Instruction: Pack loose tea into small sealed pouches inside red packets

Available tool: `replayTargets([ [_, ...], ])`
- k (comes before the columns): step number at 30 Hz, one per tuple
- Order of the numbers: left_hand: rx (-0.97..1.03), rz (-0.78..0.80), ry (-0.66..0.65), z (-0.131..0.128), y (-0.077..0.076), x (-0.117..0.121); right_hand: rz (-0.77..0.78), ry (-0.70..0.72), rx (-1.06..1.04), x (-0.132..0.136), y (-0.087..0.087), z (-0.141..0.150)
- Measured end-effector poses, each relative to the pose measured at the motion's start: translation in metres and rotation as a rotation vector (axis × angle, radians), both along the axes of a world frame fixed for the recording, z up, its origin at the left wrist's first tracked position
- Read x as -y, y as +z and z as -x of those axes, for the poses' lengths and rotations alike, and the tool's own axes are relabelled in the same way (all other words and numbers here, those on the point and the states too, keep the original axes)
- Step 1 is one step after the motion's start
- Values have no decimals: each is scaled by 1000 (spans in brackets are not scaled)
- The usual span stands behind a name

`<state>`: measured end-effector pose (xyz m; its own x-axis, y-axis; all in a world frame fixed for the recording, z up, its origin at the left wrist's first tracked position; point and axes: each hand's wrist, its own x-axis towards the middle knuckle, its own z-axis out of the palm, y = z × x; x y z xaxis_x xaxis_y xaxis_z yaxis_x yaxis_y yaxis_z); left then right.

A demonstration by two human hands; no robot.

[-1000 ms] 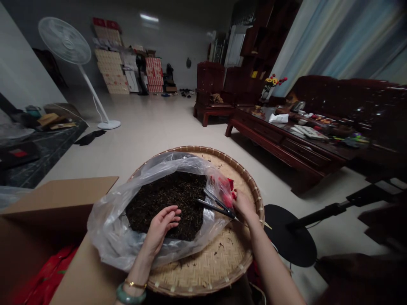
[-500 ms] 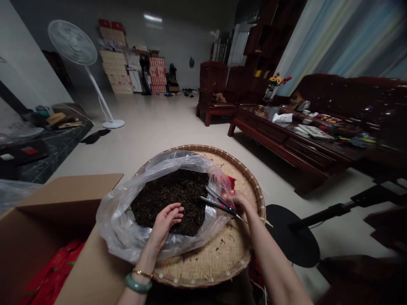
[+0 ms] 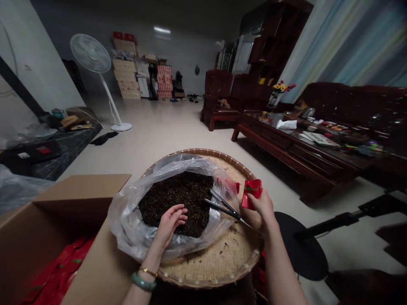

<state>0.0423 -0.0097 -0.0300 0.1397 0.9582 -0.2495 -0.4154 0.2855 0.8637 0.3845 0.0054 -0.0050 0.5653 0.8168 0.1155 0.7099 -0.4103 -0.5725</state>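
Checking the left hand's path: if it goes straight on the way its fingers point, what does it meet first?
The left hand rests at the near edge of the clear plastic bag, fingers pointing up and right over the dark loose tea. Going straight on, it would likely meet the tea first, then perhaps the scissors; depth is unclear.

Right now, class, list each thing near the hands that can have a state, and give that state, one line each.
Plastic bag: open, full of dark loose leaves.
Scissors: blades parted, lying on the bag's edge.
Red packet: held up in the right hand.
Left hand: resting on the leaves, fingers curled.
Cardboard box: flaps open, red packets inside.
Woven tray: flat under the bag.
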Motion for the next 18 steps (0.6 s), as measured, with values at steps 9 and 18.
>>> replayTargets([
  [9, 52, -104, -48, -9, 5, 8, -239, 702, -809, 23, -21, 185],
  [18, 116, 17, 98, -4, -8, 12, -568, 563, -478, 66, 80, 187],
])
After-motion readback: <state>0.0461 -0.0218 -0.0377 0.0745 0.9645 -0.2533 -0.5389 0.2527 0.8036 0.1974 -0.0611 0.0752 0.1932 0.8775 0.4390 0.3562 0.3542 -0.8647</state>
